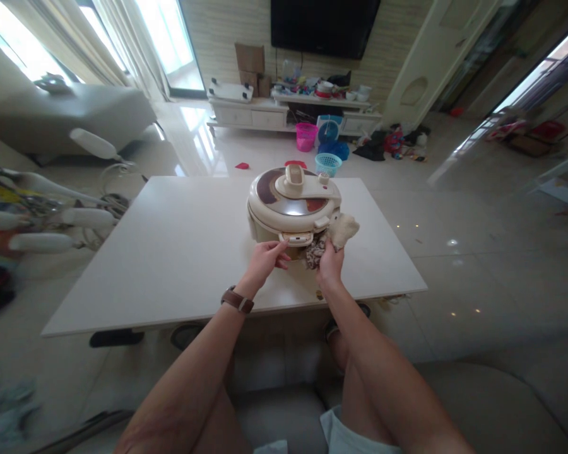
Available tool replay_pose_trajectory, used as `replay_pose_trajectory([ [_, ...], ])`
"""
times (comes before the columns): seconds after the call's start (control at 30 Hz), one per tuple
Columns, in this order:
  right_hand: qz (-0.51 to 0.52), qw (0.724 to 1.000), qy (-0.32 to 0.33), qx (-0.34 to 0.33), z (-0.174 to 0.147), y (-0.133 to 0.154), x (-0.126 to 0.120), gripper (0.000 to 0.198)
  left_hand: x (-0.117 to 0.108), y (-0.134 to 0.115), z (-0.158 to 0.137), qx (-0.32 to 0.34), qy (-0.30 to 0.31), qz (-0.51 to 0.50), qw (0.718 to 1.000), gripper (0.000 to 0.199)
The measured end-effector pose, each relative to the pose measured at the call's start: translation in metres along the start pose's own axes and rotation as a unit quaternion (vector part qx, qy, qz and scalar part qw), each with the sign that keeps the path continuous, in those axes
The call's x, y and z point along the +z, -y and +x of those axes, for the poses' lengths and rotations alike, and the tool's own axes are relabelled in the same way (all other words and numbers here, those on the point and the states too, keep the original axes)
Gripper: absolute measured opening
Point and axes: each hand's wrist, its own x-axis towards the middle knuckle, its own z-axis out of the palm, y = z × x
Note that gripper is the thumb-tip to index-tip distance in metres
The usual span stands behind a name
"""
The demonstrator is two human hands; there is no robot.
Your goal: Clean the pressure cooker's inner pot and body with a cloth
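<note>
A cream electric pressure cooker [265,219] with a brown and silver lid stands on the white table, its lid closed. My left hand [266,260] is at the cooker's front, its fingers curled and its fingertips at the left end of the protruding front handle [297,239]. In my right hand [331,260] is a bunched cloth [343,231], part plain beige and part brown-patterned. The cloth is against the cooker's front right side. Part of the patterned portion lies between my two hands, below the handle.
The white table [170,252] extends to both sides of the cooker. Beyond it, a pink basket [306,137] and a light blue basket [328,164] stand on the tiled floor. A cluttered TV cabinet [250,116] lines the wall. White-padded metal equipment [88,218] is at left.
</note>
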Motion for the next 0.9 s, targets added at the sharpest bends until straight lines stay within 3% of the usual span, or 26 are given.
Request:
replay_pose_trajectory([
  [0.13,-0.027,0.999,0.021,0.004,-0.006,0.001,-0.007,0.039,0.006,0.004,0.003,-0.002,-0.018,-0.051,0.999,0.049],
  [0.37,0.039,0.994,-0.097,0.045,0.039,-0.006,-0.023,0.017,0.015,0.005,0.007,0.018,-0.078,-0.065,0.995,0.029],
  [0.53,0.036,0.997,-0.069,0.02,0.065,-0.023,-0.023,0.015,-0.013,-0.002,0.008,0.035,-0.164,-0.073,0.983,0.019],
  [0.73,0.034,0.999,-0.036,0.011,0.064,-0.027,-0.013,0.026,-0.067,-0.017,0.015,0.06,-0.306,-0.087,0.946,0.019],
  [0.8,0.026,0.999,-0.036,0.021,0.062,-0.023,-0.009,0.028,-0.073,-0.019,0.016,0.06,-0.324,-0.103,0.939,0.018],
  [0.9,0.021,0.999,-0.039,0.03,0.058,-0.015,-0.004,0.031,-0.065,-0.014,0.009,0.059,-0.319,-0.124,0.938,0.021],
])
